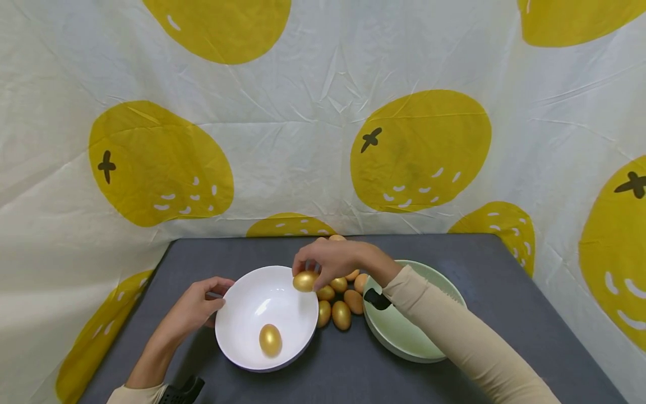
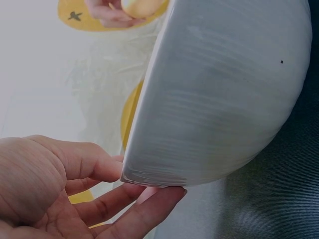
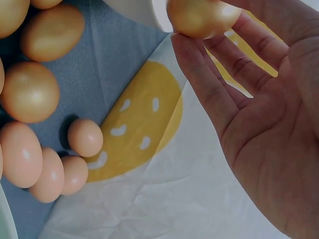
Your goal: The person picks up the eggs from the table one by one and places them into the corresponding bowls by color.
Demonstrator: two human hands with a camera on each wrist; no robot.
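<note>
My right hand (image 1: 330, 259) pinches a golden egg (image 1: 305, 281) between thumb and fingertips, over the right rim of the white bowl (image 1: 247, 331). In the right wrist view the same golden egg (image 3: 202, 17) shows at the fingertips, close by the bowl's edge. Another golden egg (image 1: 270, 340) lies inside the white bowl, toward its front. At the bowl's left side, my left hand (image 1: 194, 303) grips the rim. The left wrist view has the thumb at the rim and the fingers (image 2: 149, 209) against the bowl's outer wall.
Several golden eggs (image 1: 341, 315) and brown eggs (image 3: 20, 154) lie on the dark grey table (image 1: 212, 252) between the bowls. A pale green bowl (image 1: 404, 336) stands on the right, partly covered by my right forearm. Behind the table hangs a white cloth (image 1: 303, 168) with yellow fruit prints.
</note>
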